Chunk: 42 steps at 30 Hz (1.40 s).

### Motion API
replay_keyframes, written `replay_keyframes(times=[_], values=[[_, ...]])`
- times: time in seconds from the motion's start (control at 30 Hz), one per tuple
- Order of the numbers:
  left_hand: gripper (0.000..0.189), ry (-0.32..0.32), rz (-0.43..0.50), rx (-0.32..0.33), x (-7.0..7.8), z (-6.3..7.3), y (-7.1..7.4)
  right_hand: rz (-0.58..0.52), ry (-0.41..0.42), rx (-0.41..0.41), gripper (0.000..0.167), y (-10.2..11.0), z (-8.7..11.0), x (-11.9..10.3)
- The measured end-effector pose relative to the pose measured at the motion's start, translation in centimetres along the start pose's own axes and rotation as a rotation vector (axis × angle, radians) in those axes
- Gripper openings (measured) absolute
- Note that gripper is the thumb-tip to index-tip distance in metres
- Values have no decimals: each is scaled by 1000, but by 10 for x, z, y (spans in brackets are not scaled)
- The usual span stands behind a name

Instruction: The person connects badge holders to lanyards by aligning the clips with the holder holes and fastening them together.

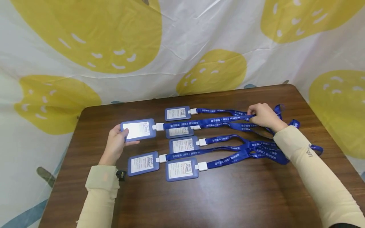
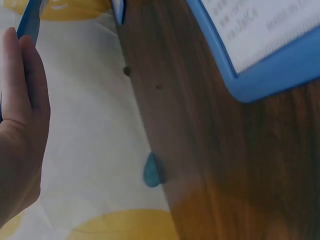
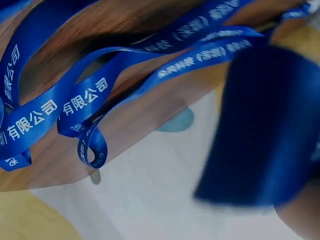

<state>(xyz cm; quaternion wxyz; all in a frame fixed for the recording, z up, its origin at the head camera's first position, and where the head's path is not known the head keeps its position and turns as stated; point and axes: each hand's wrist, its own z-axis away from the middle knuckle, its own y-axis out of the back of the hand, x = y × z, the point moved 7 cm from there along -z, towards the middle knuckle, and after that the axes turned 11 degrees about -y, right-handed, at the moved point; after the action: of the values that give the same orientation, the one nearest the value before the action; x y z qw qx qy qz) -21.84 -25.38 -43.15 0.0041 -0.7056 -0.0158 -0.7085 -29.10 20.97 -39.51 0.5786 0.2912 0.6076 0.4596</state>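
My left hand (image 1: 115,144) grips a blue-framed ID card holder (image 1: 138,129) at its left end, thumb on the front face and fingers behind. Glare whitens part of its card. From its white clip (image 1: 160,126) a blue printed lanyard (image 1: 205,122) runs taut to my right hand (image 1: 265,116), which pinches the strap. In the left wrist view the left hand (image 2: 25,95) shows at the edge, its fingers against a thin blue edge. The right wrist view has a dark blue strap (image 3: 260,130) close up, covering most of that hand.
Several more card holders lie on the brown table (image 1: 228,196), among them one at the back (image 1: 177,113), one at front left (image 1: 143,163) and one at front middle (image 1: 182,170). Their lanyards (image 1: 265,150) bunch and overlap at right. A lemon-patterned cloth (image 1: 171,79) hangs behind.
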Motion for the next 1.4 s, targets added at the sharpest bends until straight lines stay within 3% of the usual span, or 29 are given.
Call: replay_keyframes(times=[0.2, 0.43, 0.63, 0.73, 1.1, 1.17, 1.33, 1.4], values=[[45, 137, 34, -27, -15, -19, 12, 146, -38, 40, 17, -12, -22, 3], [51, 293, 88, -33, -31, -34, 15, 283, -50, 80, 11, -28, -35, 15], [53, 362, 99, -35, -41, -36, 14, 386, -28, 103, 17, -32, -28, 29], [53, 366, 65, -39, -43, -37, 16, 413, -41, 106, 24, -29, -25, 38], [57, 323, -294, 26, -53, -44, 29, 418, -118, 89, 46, -24, -17, 69], [55, 290, -421, 22, -49, -42, 32, 410, -126, 99, 45, -20, -14, 70], [48, 168, -861, -21, -27, -39, 35, 360, -153, 144, 38, -8, -5, 70], [46, 122, -954, -19, -19, -37, 33, 327, -158, 182, 32, -4, -1, 69]])
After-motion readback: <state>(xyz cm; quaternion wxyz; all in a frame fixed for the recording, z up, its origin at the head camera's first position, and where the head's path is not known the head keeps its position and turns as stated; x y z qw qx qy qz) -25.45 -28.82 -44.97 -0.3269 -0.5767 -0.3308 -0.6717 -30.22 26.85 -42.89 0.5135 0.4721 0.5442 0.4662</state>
